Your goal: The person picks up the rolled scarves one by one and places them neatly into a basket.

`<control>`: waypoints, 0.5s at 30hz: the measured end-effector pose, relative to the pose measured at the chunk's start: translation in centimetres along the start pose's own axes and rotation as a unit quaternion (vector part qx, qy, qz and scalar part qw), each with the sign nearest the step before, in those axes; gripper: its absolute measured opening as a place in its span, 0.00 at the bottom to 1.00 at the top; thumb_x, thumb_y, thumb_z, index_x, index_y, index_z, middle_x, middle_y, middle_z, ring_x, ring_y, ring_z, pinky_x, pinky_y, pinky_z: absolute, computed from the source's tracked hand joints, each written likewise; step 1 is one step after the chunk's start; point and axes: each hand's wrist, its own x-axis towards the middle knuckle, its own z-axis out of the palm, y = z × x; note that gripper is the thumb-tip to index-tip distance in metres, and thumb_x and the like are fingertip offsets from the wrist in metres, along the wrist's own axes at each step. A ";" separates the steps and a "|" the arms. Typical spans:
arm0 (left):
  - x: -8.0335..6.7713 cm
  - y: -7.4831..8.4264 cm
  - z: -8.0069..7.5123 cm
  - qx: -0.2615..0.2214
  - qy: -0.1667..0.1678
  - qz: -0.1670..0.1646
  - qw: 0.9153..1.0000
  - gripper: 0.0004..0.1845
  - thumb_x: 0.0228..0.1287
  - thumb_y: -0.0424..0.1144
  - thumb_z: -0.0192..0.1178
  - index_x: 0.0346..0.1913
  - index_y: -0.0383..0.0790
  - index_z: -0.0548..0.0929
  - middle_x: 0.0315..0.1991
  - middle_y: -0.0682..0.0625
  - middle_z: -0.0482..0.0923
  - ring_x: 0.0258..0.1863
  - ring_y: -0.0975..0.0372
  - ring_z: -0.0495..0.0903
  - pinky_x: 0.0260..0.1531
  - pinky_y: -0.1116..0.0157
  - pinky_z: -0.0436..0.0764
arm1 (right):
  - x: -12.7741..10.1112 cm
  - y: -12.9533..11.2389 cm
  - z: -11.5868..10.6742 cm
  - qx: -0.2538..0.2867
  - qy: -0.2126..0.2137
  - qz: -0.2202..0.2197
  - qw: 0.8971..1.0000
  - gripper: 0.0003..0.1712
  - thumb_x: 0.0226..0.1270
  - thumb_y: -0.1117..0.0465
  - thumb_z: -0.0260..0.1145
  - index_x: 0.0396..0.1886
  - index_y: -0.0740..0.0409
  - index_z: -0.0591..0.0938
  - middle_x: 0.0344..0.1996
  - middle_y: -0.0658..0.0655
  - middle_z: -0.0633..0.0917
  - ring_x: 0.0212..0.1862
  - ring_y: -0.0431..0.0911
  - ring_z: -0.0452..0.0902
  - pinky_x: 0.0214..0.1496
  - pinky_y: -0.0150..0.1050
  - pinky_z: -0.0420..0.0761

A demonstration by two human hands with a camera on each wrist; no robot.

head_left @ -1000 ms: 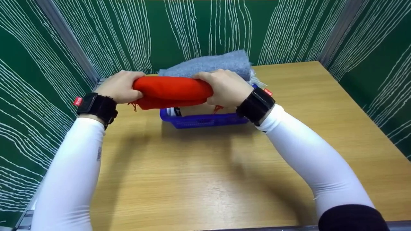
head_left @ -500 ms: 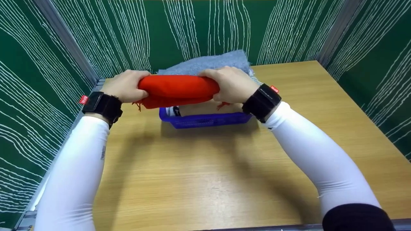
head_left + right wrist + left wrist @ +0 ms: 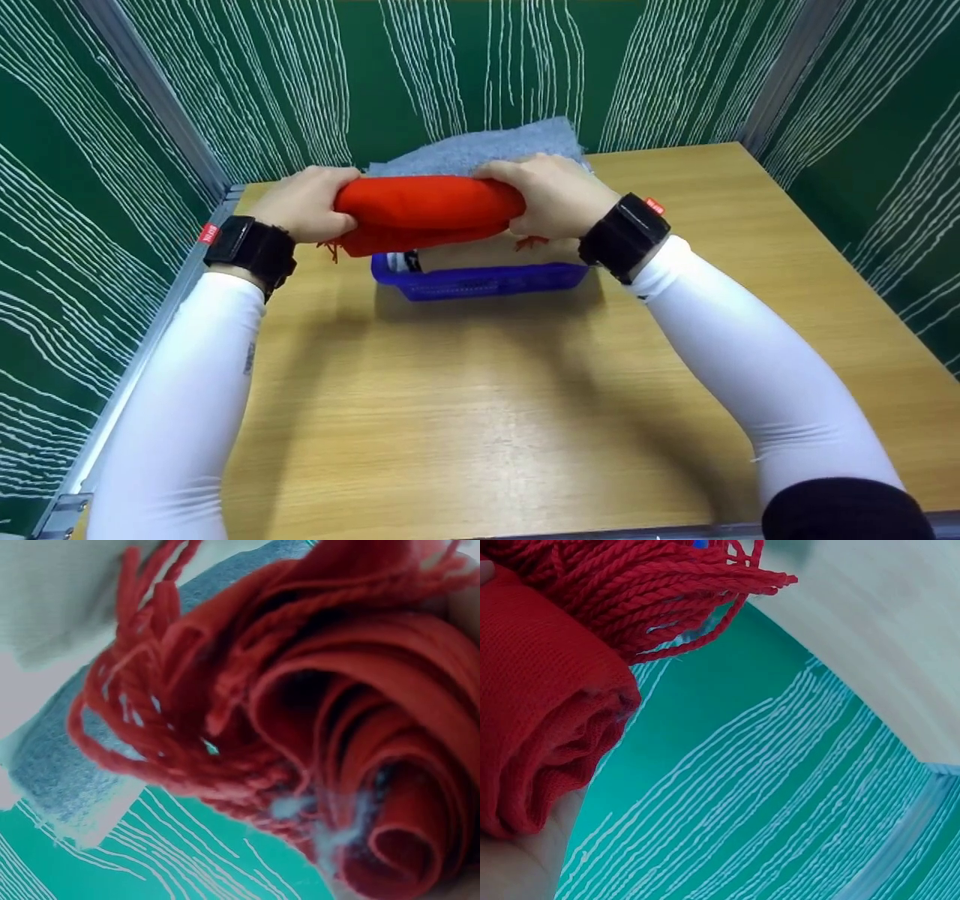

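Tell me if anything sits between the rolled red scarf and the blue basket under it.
Yes. The red scarf, gripped at its ends by the left hand and the right hand, is held over the blue basket, which already holds a beige folded cloth and, farther back, a grey cloth.
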 end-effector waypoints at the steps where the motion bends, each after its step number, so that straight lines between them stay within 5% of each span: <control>1: 0.1 0.0 0.1 0.001 0.001 0.003 1.000 0.20 0.65 0.34 0.62 0.60 0.42 0.81 0.50 0.41 0.84 0.48 0.47 0.79 0.48 0.50 0.77 | 0.0 0.1 0.0 0.000 0.001 -0.001 1.000 0.43 0.58 0.71 0.73 0.76 0.49 0.79 0.64 0.60 0.88 0.62 0.60 0.84 0.69 0.60 0.81; 15: 0.5 0.8 0.7 0.010 0.004 0.013 1.000 0.16 0.65 0.35 0.62 0.55 0.41 0.79 0.49 0.42 0.82 0.46 0.47 0.79 0.46 0.51 0.76 | -0.8 1.4 -0.3 -0.013 0.007 0.006 1.000 0.46 0.57 0.70 0.76 0.78 0.46 0.78 0.66 0.61 0.87 0.66 0.61 0.83 0.73 0.61 0.79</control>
